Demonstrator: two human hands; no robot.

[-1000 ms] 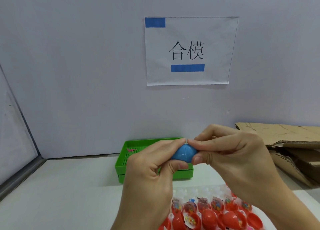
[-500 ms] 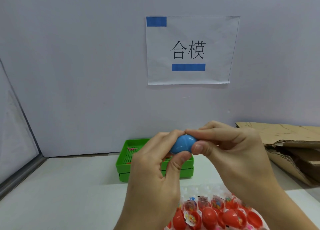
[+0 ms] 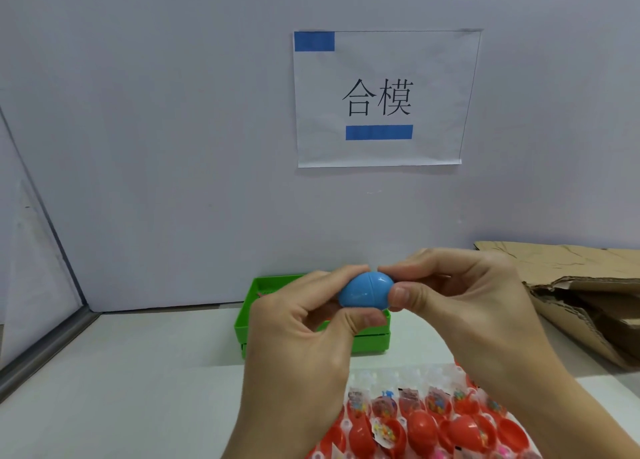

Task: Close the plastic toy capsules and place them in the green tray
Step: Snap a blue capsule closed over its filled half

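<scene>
left hand and right hand both pinch closed blue plastic egg-shaped capsule, held above green plastic perforated tray on white table.

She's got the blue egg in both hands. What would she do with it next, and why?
Probably set it down in the green tray just behind. The blue capsule looks closed, with only a thin seam showing, and both the left hand and right hand pinch it right above that tray.
</scene>
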